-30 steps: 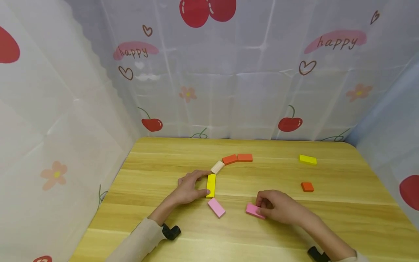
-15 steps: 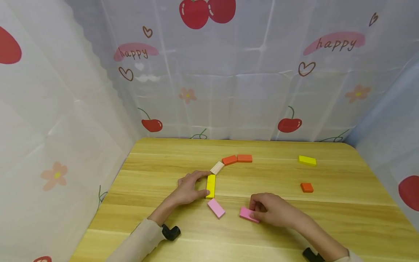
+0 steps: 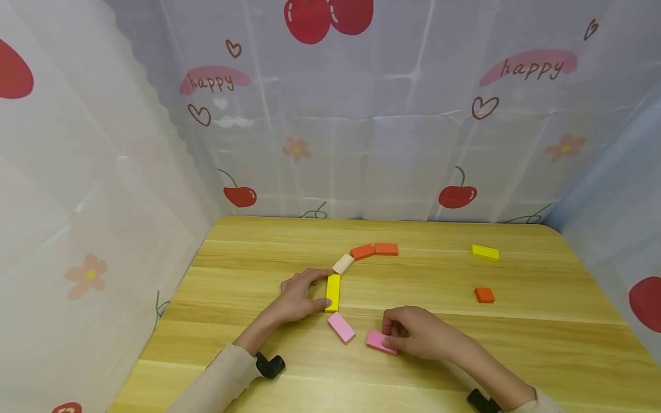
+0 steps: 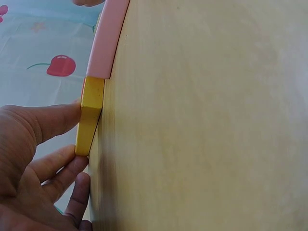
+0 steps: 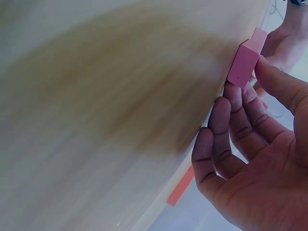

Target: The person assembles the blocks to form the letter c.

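My left hand holds a yellow wooden block lengthwise, index fingertip at its far end and thumb at its near end. In the left wrist view the yellow block lies flat on the table beside a pink one. That light pink block rests tilted at the near end of the yellow block. To its right, my right hand pinches a deeper pink block between thumb and fingers, low at the tabletop. The right wrist view shows the end of this held block.
A plain wood block and two orange-red blocks continue a curved row from the yellow block. Farther right lie another yellow block and a small orange block. A printed curtain surrounds the wooden table.
My right hand has slid left and slightly nearer with the deeper pink block, closing the distance to the light pink one. My left hand and the row have stayed put.
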### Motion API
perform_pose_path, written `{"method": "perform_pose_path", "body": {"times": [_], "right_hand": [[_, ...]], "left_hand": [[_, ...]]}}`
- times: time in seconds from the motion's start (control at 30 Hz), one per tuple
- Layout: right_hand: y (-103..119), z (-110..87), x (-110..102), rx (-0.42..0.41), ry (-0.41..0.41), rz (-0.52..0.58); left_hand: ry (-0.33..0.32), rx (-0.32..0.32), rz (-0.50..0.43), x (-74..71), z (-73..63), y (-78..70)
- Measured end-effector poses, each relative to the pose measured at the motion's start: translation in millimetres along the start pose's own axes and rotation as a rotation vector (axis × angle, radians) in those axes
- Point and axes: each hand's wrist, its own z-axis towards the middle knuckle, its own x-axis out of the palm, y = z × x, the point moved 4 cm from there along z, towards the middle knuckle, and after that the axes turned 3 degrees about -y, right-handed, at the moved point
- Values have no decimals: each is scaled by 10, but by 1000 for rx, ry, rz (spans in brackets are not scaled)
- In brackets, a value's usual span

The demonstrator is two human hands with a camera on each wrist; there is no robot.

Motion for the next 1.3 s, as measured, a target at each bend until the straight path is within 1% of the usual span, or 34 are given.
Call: {"method": "perform_pose_path", "body": {"times": [0.27,0.6,1.0,1.3], "right_hand": [[55,55,59,-4,21,-4],[118,94,87,-12,34,-16],[121,142,109,-26,46,-21],[143,171,114,-34,58,-10]], "left_hand": [[-6,13,-8,-6,1,-1],[-5,12,-1,-4,2,-3],[-2,14,-20,-15,-8,-23],[-5,7,-14,-13,-9,-25]]}}
